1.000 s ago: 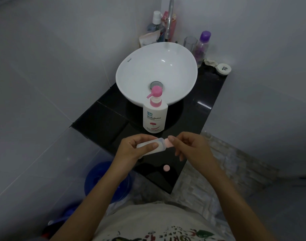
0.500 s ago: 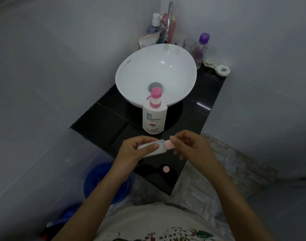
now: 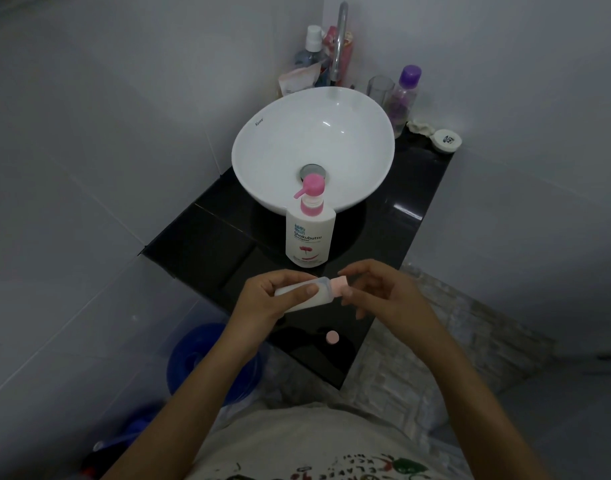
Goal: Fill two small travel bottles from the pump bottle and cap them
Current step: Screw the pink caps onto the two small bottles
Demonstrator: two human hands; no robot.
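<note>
Left hand: the left hand (image 3: 262, 299) is wrapped around the body of the small white plastic travel bottle (image 3: 306, 296), thumb across its top, fingers (image 3: 290, 276) curled shut over its far side.
Right hand: the right hand (image 3: 383, 292) pinches the pale pink cap (image 3: 339, 285) on the bottle's neck between thumb and forefinger; the other fingers are loosely bent and hold nothing.
Travel bottle: held on its side above the near part of the desk, neck pointing right, between the two hands and clear of the surface.
Pink cap: seated on the bottle's right end; how tightly it sits cannot be told.
Pump bottle: the white pump bottle with pink pump head (image 3: 309, 233) stands upright on the black glossy desk (image 3: 200, 244), just beyond the hands and right against the near side of the basin, spout pointing left.
Second pink piece: a small round pink object (image 3: 332, 337) lies on the desk near its near edge, below the hands; whether it is a loose cap or a capped bottle seen from above cannot be told.
Basin: the white oval ceramic basin (image 3: 262, 143) sits on the far half of the desk, a chrome tap (image 3: 338, 46) over its far rim.
Far corner: a clear bottle with purple cap (image 3: 404, 95) stands right of the basin.
</note>
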